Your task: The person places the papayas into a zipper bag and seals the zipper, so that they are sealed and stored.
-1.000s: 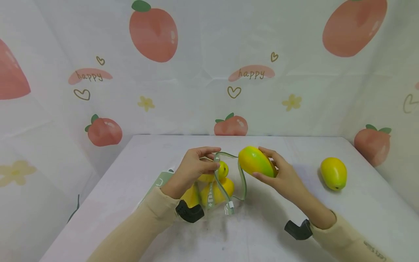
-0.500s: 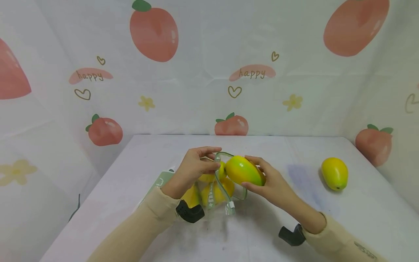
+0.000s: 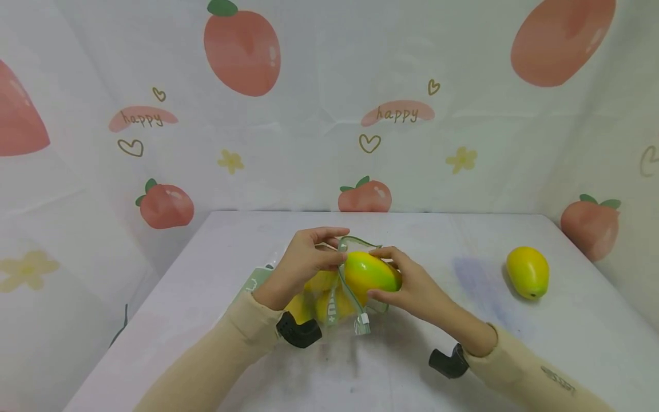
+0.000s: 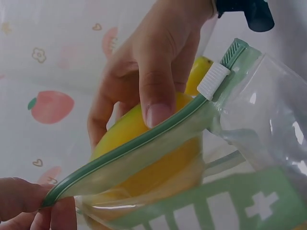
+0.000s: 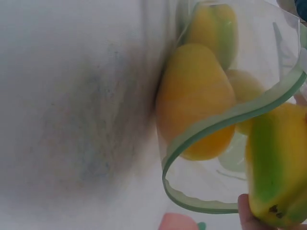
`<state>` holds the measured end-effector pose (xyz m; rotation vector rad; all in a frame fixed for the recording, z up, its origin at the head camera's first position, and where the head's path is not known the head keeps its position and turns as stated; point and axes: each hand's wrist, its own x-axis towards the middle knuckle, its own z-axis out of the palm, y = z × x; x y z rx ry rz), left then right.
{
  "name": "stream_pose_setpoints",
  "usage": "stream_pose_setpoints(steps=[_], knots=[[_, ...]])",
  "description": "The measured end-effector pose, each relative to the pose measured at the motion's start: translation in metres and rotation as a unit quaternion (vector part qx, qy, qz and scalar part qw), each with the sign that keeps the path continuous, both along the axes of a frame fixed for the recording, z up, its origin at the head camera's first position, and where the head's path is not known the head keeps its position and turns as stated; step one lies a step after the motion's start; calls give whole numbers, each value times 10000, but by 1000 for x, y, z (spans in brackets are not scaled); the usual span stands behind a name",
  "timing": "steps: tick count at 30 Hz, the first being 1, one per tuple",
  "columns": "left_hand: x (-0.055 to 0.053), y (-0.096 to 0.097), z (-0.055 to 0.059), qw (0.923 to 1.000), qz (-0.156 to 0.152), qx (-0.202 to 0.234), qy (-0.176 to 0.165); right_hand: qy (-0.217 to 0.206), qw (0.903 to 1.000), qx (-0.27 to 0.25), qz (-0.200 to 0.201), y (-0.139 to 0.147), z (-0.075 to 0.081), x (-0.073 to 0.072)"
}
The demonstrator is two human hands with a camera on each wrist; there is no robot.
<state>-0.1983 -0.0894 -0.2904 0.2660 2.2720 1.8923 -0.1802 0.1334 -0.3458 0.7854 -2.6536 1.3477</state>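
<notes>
Head view: a mango (image 3: 372,272) is partway into the bag (image 3: 332,306), the right hand's (image 3: 414,277) fingers curled round it; the left hand (image 3: 301,260), at nine o'clock, pinches the bag's rim (image 4: 127,147). More mangoes (image 5: 196,100) lie inside, toward eight; a loose mango (image 3: 528,272) rests at three on the worktop (image 3: 443,240).

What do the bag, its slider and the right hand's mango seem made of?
Bag: thin, glossy clear plastic; the fruit inside shows through and highlights streak it. Slider: probably hard, matte plastic, white and ribbed. Held mango: smooth and shiny with bright highlights; maybe moulded plastic, though real skin isn't ruled out.
</notes>
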Motion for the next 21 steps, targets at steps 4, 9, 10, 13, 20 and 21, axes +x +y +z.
stream_pose_setpoints(steps=[4,9,10,13,20,21], knots=[[-1,-1,1,10000,-29,-2,-27,145,9996,113,220,-1,2,-3],[-1,-2,2,9999,-86,86,23,-180,9983,-39,562,-2,2,-7],[-1,-2,3,9999,-110,118,49,-306,9974,-113,642,-2,2,-8],[0,-2,5,9998,-118,157,84,-608,9941,-295,845,-3,1,-11],[-1,-2,8,10000,-8,12,41,-630,9911,-484,1065,-5,-1,-14],[-1,-2,9,10000,4,1,30,-643,9906,-520,1092,-5,-1,-14]])
